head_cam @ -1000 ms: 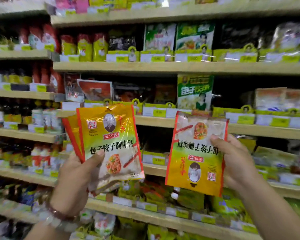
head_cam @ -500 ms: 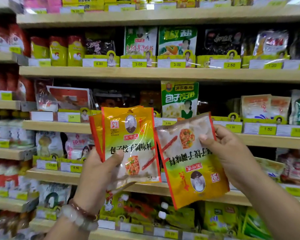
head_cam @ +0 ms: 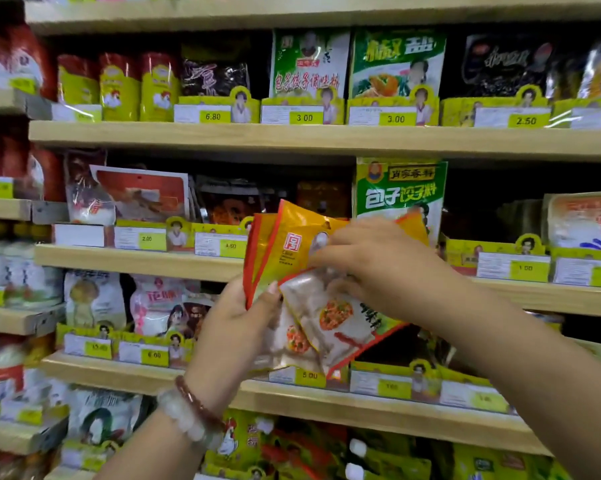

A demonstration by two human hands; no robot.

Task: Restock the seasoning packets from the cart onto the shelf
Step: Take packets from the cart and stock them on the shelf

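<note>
At centre frame, before the wooden shelf (head_cam: 139, 259), I see both hands meeting on a fan of yellow-and-red seasoning packets (head_cam: 292, 237). Left hand (head_cam: 236, 327), lower centre: fingers wrapped round the lower left edge of the stack, thumb tip pressed on the front face just beside the red border, so the packets stand upright above the palm. Bead bracelets (head_cam: 191, 414) circle this wrist. Right hand (head_cam: 382, 268), centre right: seen from the back, fingers curled down over the front of the stack and clamped on one tilted packet (head_cam: 333, 320), whose clear window and printed dish show below the knuckles; its lower corner points toward the bottom of the frame. Fingertips of this hand are hidden against the packet faces, so I cannot tell exactly where each one lies. All packets are held in the air, in front of the middle shelf levels, touching neither board nor price tags (head_cam: 304, 117). Behind, upper right of centre, a green packet (head_cam: 399, 195) stands upright on its shelf level, partly covered by the right hand
</note>
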